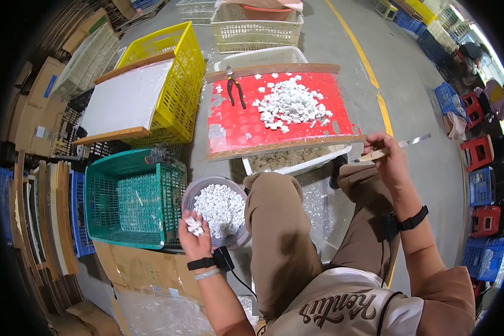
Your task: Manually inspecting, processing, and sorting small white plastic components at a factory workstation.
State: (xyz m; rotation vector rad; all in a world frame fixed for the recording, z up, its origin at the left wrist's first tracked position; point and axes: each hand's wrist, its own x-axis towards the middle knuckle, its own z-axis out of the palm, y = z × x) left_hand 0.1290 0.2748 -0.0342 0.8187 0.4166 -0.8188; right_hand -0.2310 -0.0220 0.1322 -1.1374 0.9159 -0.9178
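Note:
My left hand (196, 241) is cupped palm up at the rim of a round grey basin (243, 235), with a clump of small white pieces (194, 225) resting in its curled fingers. More loose white pieces (218, 204) fill the basin. My right hand (391, 162) grips a thin knife-like tool (417, 140), its pale handle in the fingers and its narrow metal blade pointing right. That hand is beside the right corner of a red board (235, 129). A heap of white flower-shaped pieces (291, 103) lies on the board. Black-handled cutting pliers (235, 89) lie at its left.
The board rests over a white tub (297, 167) holding greyish bits. At left stand a green crate (123, 193) and a yellow crate (185, 84) with a pale board (126, 95) on it. Flat cardboard (145, 266) lies below. Red stools (479, 151) and people are far right.

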